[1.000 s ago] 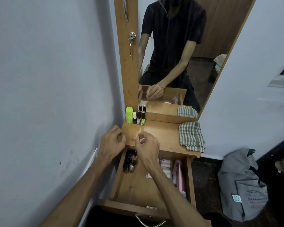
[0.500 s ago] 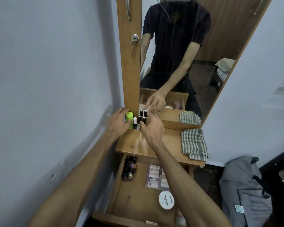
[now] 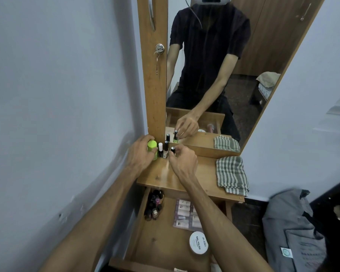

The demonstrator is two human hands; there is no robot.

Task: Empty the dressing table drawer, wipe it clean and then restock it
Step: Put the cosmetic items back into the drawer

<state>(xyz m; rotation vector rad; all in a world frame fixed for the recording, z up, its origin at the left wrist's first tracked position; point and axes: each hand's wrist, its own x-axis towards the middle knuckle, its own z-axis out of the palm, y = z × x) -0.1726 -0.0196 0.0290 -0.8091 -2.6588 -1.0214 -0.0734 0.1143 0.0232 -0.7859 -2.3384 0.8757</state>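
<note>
Right hand slid rightward; drawer's white tub reads "NAIL POLISH".

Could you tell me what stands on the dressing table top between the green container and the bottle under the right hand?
In the head view, two small bottles stand between the green container and the black-capped bottle: a white-capped bottle and a dark-capped bottle.

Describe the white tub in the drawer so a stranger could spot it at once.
Below the tabletop the drawer stands open. Near its front right, beside the right forearm, lies the white tub: a flat round lid printed NAIL POLISH. The sachets behind it are rectangular, and the dark bottles sit at back left.
</note>
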